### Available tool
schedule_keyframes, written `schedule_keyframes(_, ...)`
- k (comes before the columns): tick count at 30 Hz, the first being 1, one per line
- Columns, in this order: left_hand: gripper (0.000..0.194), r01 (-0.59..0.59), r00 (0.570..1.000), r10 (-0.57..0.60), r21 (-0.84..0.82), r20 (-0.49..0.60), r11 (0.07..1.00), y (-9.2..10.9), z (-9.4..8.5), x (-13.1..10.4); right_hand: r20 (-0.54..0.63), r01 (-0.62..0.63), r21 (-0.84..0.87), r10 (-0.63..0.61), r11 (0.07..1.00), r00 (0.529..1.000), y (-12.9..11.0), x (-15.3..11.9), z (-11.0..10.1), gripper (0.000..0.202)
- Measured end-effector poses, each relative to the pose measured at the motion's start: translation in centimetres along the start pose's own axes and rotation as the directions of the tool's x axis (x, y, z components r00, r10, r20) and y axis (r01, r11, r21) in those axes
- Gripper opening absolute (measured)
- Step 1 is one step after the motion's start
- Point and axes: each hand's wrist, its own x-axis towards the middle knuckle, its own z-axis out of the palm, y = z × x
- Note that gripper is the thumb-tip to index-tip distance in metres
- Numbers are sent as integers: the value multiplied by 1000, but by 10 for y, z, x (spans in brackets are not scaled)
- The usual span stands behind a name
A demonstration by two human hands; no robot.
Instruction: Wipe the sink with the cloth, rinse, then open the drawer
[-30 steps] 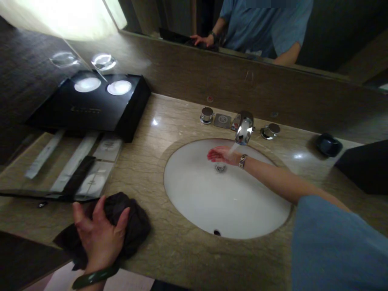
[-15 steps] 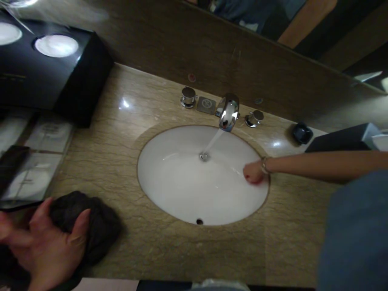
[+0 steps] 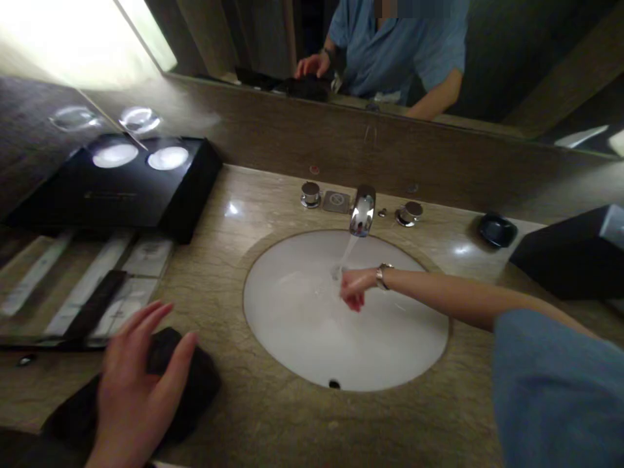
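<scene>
head | left hand (image 3: pixel 134 383) on dark cloth (image 3: pixel 195 383) | right hand (image 3: pixel 353 289) under water stream (image 3: pixel 347 252)

Open counter (image 3: pixel 273 416) before the basin (image 3: pixel 302 338); black box (image 3: pixel 146 185), perhaps trays, crowding left.

A hotel-style bathroom: a white oval sink (image 3: pixel 312 338) sunk into a marble worktop (image 3: pixel 273 422), a chrome tap (image 3: pixel 363 211) running, a wide mirror (image 3: pixel 487 58) along the wall, and a black tray (image 3: pixel 121 188) beside wrapped toiletries (image 3: pixel 112 279).
</scene>
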Motion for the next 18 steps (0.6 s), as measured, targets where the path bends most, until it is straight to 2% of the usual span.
schedule_keyframes(1,50,-58,997,63,-92,50,994,13,15,20,-9,-45,-203,44,978,999,6,-16,5,17)
schedule_keyframes(2,46,-100,989,117,-178,86,979,26,37,43,-58,-75,-334,59,939,997,12,-30,9,15)
schedule_keyframes(4,52,-108,980,147,-257,137,960,51,92,93,-165,-93,-457,18,884,986,21,-53,18,20)
schedule_keyframes(5,56,-89,977,130,-232,169,969,64,123,120,-210,-83,-496,-27,864,977,23,-60,24,25)
schedule_keyframes(7,67,-58,970,75,-76,232,995,92,178,167,-286,-28,-511,-139,859,948,23,-69,42,34)
schedule_keyframes(9,67,10,953,-34,80,303,997,122,218,200,-321,58,-478,-236,876,917,20,-70,69,35)
schedule_keyframes(11,68,92,927,-146,167,347,982,145,240,216,-310,150,-423,-298,894,903,16,-68,100,31)
schedule_keyframes(13,68,135,910,-203,204,361,969,156,247,223,-309,221,-369,-344,903,887,11,-66,123,28)
schedule_keyframes(15,56,83,913,-162,217,374,973,157,248,228,-363,245,-300,-348,922,864,6,-69,135,27)
schedule_keyframes(18,40,-81,903,-19,214,429,974,157,249,237,-472,233,-186,-295,955,831,3,-77,138,27)
